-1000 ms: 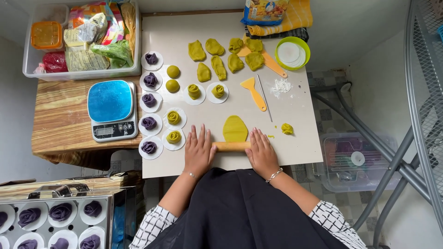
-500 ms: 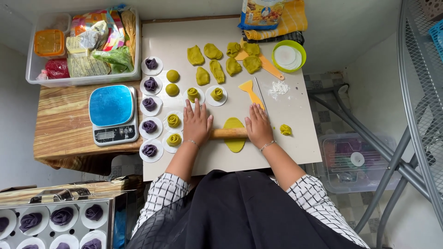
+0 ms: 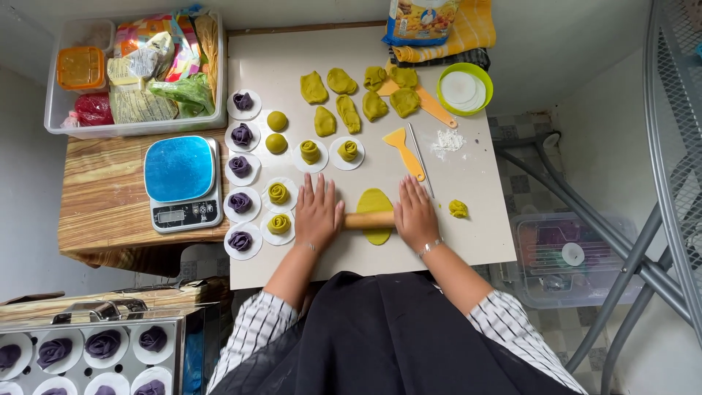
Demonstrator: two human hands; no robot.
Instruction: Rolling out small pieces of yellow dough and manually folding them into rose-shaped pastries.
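1. The left hand (image 3: 317, 212) lies flat with its fingers spread on one end of a wooden rolling pin (image 3: 369, 219), in the middle of the frame.
2. The right hand (image 3: 415, 214) lies flat and spread on the other end. Both palms press down; neither hand pinches anything.
3. Under the pin is a flat oval of yellow-green dough (image 3: 375, 213). It sits on the pale board (image 3: 475, 241), between the two hands.
4. Just left of the left hand are little rose-shaped buns (image 3: 278, 224) on white paper rounds, some yellow-green and some purple.
5. A yellow scraper (image 3: 404, 150) and a thin stick lie just above the right hand. A small dough scrap (image 3: 458, 208) sits to its right.
6. A blue kitchen scale (image 3: 180, 182) stands on the wooden table at the left.
7. What could go wrong: I think the left hand could bump the closest bun, because it is so near.
8. Pushing too hard could make the dough too thin, or it could stick to the pin and tear.
9. Rolling too far up could knock the scraper.
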